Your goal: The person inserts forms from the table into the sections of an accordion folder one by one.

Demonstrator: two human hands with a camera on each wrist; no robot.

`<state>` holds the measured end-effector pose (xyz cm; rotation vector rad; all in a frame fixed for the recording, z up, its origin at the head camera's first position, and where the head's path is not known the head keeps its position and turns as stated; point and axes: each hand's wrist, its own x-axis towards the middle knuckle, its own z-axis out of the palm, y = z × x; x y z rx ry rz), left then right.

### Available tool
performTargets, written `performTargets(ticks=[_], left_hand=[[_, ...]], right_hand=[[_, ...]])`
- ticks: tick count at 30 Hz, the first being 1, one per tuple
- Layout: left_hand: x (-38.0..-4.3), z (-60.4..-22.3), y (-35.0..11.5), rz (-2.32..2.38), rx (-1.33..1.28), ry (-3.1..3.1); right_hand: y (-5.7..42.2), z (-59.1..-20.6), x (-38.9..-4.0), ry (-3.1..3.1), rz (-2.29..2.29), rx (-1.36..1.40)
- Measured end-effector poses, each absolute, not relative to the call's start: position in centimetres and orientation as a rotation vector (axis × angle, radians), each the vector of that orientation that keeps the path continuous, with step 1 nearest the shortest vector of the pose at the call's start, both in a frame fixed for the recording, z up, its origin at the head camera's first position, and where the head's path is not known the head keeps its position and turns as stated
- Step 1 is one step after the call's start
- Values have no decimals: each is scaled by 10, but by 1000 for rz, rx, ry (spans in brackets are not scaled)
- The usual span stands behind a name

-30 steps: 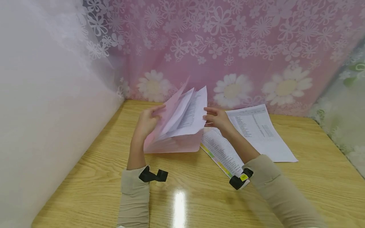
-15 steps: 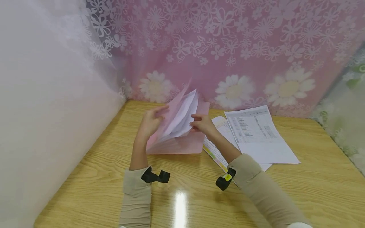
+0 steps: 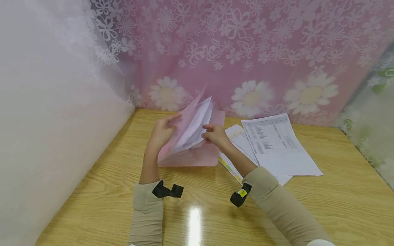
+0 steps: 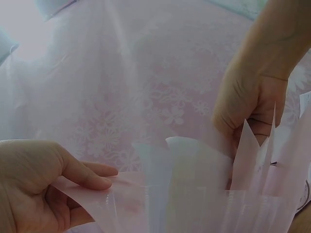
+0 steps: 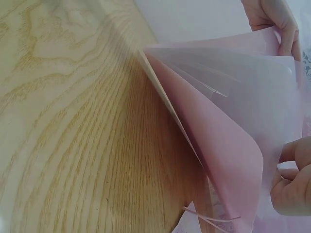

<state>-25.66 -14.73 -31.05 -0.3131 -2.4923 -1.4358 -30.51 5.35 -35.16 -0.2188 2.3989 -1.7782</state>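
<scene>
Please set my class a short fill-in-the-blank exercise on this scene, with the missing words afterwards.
1. The left hand pinches the cover of the folder, which is coloured ____.
2. In the head view, the loose printed sheets lie to the ____ of the folder.
3. The backdrop behind the folder is patterned with white ____.

Missing words: pink; right; flowers.

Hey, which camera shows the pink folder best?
The head view: the pink folder appears most fully there, open with both covers visible. The left wrist view shows its raised leaves, cut off at the bottom; the right wrist view shows it fanned out from the side.
</scene>
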Motion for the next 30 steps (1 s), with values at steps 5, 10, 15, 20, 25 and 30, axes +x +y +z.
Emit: performTargets(ticks=[5,10,15,20,25,30], left_hand=[[-256,-311,-148,-1449,-305,-2488],[-255,-311,-150,-1470,-295,-2484],[-255,-310,-152,-1494,-277,-2490],[-254,-309,-156,-1500,-270,-2488],[-254,-309,-159,-1463,-285,-2466],[-254,-310,-161,-1480,-282,-2457]], right_hand=[[50,-351,-302,2442,-1730,-240],[52,-349,-301,2424,-1728,-275],[61,-341,-298,2358,-1813,-341],[83,-329,-295,2297,-1930,-423],[121,-321,-290,2351,-1949,-450],[166,-320,-282,2419,-1922,-413]])
